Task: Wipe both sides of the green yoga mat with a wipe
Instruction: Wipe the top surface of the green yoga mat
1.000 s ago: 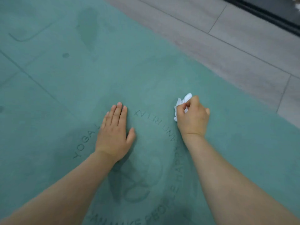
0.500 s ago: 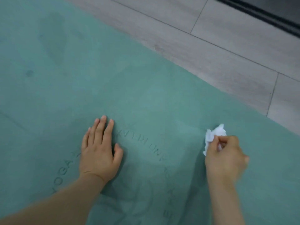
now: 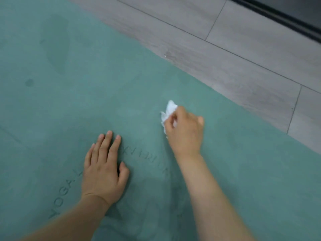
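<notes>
Grey floor (image 3: 243,54) beneath green mat (image 3: 86,84), laid flat, printed side up. Crumpled wipe (image 3: 167,113) gripped in right hand (image 3: 185,132), pressed on mat; left hand (image 3: 104,171) flat, fingers straight (bracing). First side apparently underway; underside judged unwiped.

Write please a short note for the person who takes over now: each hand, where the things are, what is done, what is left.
Left hand: flat, fingers straight, pressing the green yoga mat down.
Right hand: grip on the crumpled white wipe, held against the mat.
Mat: spread on the grey floor, printed side up.
Done: some damp marks show on the far part.
Left: finish this side, then flip the mat and wipe the other.
</notes>
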`<state>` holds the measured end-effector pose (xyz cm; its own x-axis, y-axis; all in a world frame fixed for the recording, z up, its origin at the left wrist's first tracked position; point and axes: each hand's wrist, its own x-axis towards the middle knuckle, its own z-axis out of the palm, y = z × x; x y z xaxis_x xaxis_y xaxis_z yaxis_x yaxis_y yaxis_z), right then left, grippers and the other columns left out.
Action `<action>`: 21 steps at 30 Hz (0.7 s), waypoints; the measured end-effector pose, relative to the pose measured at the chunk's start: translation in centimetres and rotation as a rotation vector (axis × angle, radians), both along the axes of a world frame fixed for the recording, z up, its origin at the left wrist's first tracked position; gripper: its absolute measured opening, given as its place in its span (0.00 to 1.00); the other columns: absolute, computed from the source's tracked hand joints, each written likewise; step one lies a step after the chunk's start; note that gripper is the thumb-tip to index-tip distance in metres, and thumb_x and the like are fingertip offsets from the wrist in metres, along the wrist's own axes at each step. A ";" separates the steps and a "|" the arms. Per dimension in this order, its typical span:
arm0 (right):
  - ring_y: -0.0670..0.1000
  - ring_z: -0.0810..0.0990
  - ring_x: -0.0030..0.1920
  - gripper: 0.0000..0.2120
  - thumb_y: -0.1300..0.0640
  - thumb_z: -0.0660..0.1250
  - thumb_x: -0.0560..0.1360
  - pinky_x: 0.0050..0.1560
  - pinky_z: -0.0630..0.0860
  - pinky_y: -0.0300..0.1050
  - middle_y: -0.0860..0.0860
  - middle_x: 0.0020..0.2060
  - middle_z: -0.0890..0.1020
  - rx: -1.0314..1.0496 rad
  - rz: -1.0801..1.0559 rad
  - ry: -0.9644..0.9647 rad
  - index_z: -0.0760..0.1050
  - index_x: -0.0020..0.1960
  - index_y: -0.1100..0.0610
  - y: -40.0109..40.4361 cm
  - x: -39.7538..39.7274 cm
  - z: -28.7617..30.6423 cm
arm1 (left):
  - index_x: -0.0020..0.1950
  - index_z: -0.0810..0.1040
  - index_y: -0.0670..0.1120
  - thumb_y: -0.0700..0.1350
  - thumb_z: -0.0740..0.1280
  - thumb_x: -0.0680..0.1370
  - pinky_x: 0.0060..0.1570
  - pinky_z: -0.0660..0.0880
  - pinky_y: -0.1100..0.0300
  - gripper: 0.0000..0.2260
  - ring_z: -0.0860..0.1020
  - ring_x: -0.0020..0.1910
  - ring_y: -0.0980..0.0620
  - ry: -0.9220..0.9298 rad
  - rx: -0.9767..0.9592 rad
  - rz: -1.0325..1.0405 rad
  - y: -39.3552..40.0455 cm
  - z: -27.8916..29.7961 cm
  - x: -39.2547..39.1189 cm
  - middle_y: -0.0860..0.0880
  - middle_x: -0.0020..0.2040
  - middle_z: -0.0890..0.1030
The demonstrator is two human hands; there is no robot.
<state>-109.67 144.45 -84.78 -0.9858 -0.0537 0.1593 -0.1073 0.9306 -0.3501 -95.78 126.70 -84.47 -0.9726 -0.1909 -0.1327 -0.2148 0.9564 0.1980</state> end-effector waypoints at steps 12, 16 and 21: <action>0.59 0.80 0.43 0.06 0.53 0.61 0.76 0.45 0.66 0.50 0.57 0.40 0.83 -0.108 -0.378 -0.174 0.73 0.48 0.55 -2.6 0.2 0.9 | 0.75 0.68 0.43 0.51 0.55 0.72 0.75 0.49 0.52 0.31 0.59 0.76 0.44 0.004 -0.010 -0.004 -0.1 -0.2 0.0 0.42 0.77 0.65; 0.55 0.79 0.52 0.10 0.50 0.59 0.78 0.48 0.64 0.49 0.52 0.48 0.82 0.040 0.336 -0.241 0.71 0.57 0.52 -12.6 -3.1 2.1 | 0.76 0.65 0.44 0.51 0.54 0.73 0.76 0.50 0.49 0.31 0.58 0.78 0.44 0.009 -0.017 -0.006 -0.1 -0.5 0.3 0.43 0.78 0.63; 0.59 0.80 0.45 0.12 0.48 0.59 0.78 0.45 0.66 0.50 0.57 0.42 0.82 0.058 0.048 -0.136 0.73 0.51 0.56 -1.5 -2.3 1.2 | 0.75 0.67 0.44 0.51 0.55 0.73 0.74 0.50 0.50 0.31 0.59 0.77 0.44 0.029 -0.006 0.000 0.0 -0.5 0.2 0.43 0.77 0.65</action>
<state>-112.00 142.95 -83.59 -0.9941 -0.1068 0.0194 -0.1075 0.9446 -0.3100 -95.55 126.65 -84.95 -0.9759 -0.1920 -0.1035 -0.2095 0.9574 0.1986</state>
